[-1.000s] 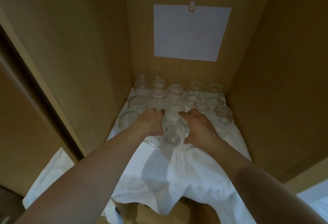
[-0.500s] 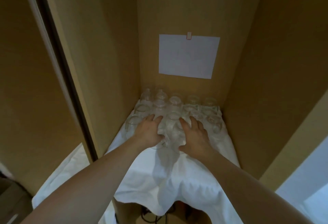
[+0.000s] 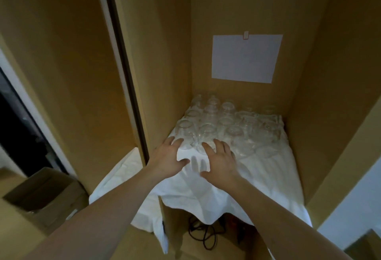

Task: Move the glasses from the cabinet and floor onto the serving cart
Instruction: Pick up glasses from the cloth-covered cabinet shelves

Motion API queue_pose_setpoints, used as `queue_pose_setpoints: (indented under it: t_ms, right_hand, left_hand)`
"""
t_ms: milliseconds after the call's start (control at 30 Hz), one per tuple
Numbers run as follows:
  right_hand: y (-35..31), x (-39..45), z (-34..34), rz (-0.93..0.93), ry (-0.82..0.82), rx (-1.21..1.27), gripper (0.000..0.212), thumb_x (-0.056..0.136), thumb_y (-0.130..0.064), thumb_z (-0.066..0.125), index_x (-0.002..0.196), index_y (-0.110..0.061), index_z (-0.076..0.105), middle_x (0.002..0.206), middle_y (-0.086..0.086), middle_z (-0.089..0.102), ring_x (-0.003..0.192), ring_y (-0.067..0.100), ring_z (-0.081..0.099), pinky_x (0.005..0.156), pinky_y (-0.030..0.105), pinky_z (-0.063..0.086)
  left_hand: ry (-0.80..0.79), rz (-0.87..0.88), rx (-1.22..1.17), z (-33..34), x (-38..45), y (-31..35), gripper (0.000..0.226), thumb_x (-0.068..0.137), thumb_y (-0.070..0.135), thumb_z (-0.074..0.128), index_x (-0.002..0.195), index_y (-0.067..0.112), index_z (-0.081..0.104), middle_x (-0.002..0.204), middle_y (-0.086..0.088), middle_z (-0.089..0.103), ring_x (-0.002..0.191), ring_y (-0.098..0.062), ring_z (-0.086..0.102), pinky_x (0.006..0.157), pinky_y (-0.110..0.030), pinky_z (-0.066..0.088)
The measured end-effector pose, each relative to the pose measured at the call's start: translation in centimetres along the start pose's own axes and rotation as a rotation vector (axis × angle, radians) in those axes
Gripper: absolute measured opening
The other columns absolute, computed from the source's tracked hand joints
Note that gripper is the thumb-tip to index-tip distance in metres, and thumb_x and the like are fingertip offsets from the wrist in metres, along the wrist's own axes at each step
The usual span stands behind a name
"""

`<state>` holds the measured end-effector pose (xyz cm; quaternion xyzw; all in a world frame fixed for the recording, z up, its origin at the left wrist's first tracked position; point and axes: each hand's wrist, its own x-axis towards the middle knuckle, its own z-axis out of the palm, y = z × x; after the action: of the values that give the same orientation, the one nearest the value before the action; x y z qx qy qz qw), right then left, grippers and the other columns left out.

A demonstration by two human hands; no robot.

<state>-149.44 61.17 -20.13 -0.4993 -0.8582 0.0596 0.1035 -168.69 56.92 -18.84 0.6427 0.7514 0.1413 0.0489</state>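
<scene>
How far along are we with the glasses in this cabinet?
Nothing looks done: no cart is in view, and the glasses crowd the white cloth at the shelf's back. Left hand and right hand hang open at the nearest glasses, holding none. Left: every glass here, plus any on the floor, which aren't visible.

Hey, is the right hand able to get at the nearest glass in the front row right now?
Probably yes. The right hand is open over the white cloth, its fingertips at the front glass, with nothing between them. The left hand is beside it, not blocking.
</scene>
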Motion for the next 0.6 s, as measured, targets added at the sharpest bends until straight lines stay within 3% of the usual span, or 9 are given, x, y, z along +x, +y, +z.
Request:
queue_pose_setpoints:
  t_ms: [267,600]
  right_hand:
    - [-8.3,1.7,0.8,0.019,0.028,0.001,0.091,0.085,-0.049,0.072,0.157,-0.028,0.019,0.162,0.011,0.016,0.149,0.033,0.014,0.118,0.044,0.024]
    - [-27.5,5.1,8.0,-0.038,-0.072,0.011,0.086,0.082,-0.052,0.073,0.152,-0.028,0.029,0.156,0.011,0.024,0.144,0.032,0.022,0.114,0.043,0.033]
  left_hand:
    - [0.02,0.071,0.015,-3.4,-1.9,-7.1,0.071,0.091,0.054,0.063,0.151,0.025,0.036,0.153,-0.004,0.04,0.14,-0.028,0.037,0.111,-0.039,0.037]
    - [-0.001,-0.009,-0.017,-7.3,-4.5,-26.5,0.073,0.092,0.051,0.062,0.154,0.03,0.03,0.162,-0.008,0.027,0.148,-0.031,0.024,0.116,-0.048,0.035]
